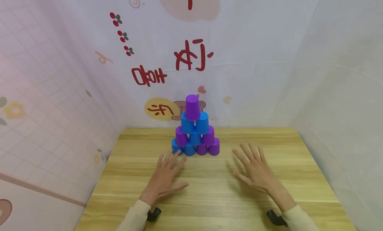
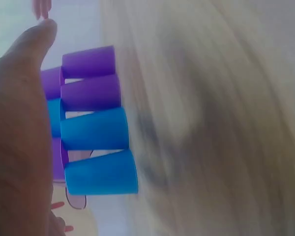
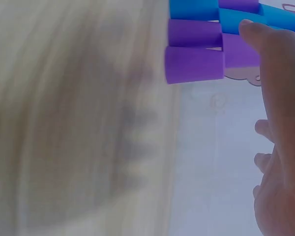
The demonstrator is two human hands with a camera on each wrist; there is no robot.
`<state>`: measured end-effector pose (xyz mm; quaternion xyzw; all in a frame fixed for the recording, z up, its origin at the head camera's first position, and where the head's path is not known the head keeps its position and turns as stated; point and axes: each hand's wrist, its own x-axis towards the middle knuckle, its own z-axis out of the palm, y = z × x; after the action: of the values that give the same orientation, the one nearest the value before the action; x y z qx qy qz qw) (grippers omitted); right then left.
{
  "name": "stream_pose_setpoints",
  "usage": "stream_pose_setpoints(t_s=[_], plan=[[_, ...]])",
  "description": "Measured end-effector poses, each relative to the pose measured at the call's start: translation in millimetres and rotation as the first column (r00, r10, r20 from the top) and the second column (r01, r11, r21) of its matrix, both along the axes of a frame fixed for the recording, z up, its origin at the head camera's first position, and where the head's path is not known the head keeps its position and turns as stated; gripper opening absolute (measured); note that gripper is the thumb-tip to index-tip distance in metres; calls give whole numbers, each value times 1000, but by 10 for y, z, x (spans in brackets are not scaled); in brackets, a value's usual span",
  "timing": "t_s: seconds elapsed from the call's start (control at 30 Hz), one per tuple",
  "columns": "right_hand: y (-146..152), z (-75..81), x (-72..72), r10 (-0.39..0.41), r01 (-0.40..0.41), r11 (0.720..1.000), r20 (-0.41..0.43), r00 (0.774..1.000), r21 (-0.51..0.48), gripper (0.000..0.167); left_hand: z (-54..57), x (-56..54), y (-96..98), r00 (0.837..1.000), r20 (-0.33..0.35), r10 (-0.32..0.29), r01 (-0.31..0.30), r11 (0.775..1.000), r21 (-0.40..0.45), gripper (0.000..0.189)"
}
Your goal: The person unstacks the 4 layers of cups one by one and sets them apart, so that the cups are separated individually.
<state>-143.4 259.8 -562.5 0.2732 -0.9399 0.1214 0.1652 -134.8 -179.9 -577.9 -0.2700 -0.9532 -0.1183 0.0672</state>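
A pyramid of upside-down blue and purple cups stands toward the back of the table, with a single purple cup (image 1: 192,107) at its peak. Two blue cups, one of them the right blue cup (image 1: 202,123), support it. The bottom row runs from a blue cup (image 2: 102,173) on the left to a purple cup (image 3: 195,65) on the right. My left hand (image 1: 165,176) is spread before the pyramid's left side; its fingertips overlap the lower left cup in the head view. My right hand (image 1: 256,171), fingers spread and holding nothing, hovers right of the pyramid, apart from it.
The wood-grain table (image 1: 209,197) reaches back to a white cloth wall (image 1: 254,84) printed with red characters and cartoon shapes. Cloth also hangs along the left and right sides. A black strap piece (image 1: 154,214) shows at the left wrist, another black piece (image 1: 276,218) at the right.
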Motion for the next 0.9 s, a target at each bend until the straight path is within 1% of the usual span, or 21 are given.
stream_pose_setpoints(t_s=[0.07, 0.17, 0.3, 0.37, 0.5, 0.63, 0.73, 0.83, 0.9], plan=[[-4, 54, -31, 0, 0, 1000, 4, 1000, -6, 90, 15, -26, -21, 1000, -22, 9, -9, 999, 34, 99], [-11, 142, -77, -4, 4, 1000, 2, 1000, -25, 93, 43, -62, -52, 999, -27, 22, -18, 992, 123, 98], [-25, 267, -141, -11, 10, 998, -11, 1000, -57, 93, 84, -101, -88, 999, -6, 35, -33, 970, 240, 100], [-38, 333, -170, -13, 12, 997, -15, 1000, -76, 92, 101, -121, -102, 999, -2, 42, -40, 959, 279, 101], [-88, 461, -228, -9, 8, 993, -9, 1000, -116, 93, 105, -185, -126, 999, -1, 51, -48, 928, 368, 100], [-148, 576, -287, -8, 7, 987, -5, 1000, -159, 96, 87, -257, -124, 997, 24, 74, -77, 885, 459, 97], [-191, 657, -332, -1, 1, 983, 5, 1000, -186, 97, 62, -304, -109, 992, 75, 99, -124, 845, 521, 95], [-231, 743, -378, 13, -9, 976, 17, 1000, -217, 98, 30, -349, -84, 982, 146, 119, -183, 786, 590, 94], [-257, 798, -410, 21, -15, 971, 21, 1000, -237, 98, 8, -367, -68, 971, 194, 137, -230, 744, 627, 94]])
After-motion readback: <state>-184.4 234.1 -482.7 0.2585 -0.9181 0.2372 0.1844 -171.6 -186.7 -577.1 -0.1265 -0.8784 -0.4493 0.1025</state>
